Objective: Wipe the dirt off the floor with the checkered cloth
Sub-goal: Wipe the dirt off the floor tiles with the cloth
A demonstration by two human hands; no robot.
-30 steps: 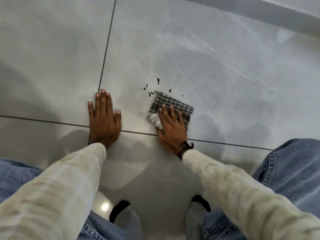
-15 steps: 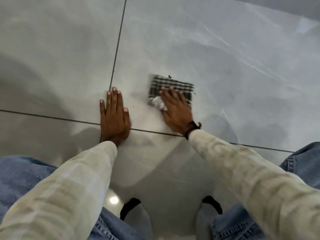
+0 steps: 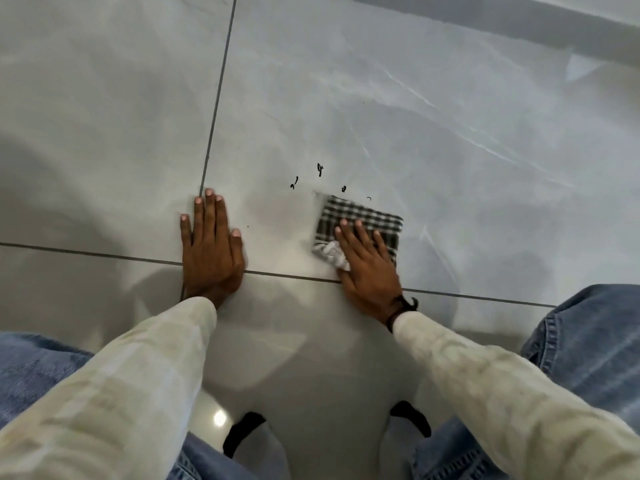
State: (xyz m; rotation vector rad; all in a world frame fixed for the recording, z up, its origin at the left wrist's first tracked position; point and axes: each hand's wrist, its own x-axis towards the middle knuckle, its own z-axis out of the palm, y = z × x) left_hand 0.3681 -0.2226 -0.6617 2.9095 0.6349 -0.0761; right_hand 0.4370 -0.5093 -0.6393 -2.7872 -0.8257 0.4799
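Note:
A folded black-and-white checkered cloth (image 3: 360,220) lies flat on the glossy grey tiled floor (image 3: 381,98). My right hand (image 3: 369,263) presses down on the cloth's near half, fingers spread over it. Several small black dirt marks (image 3: 320,170) show on the tile just beyond the cloth's far edge. My left hand (image 3: 211,249) rests flat on the floor to the left, palm down, fingers apart, holding nothing, over a dark grout line.
Dark grout lines (image 3: 218,88) cross near my left hand. My knees in blue jeans (image 3: 588,344) frame the bottom corners. A pale skirting edge (image 3: 519,26) runs along the far right. Two dark socked toes (image 3: 242,433) show at the bottom.
My right hand pushed the cloth forward over the marks, then pulled it back toward me, uncovering the marks again. One squiggly mark is gone. The left hand stayed planted.

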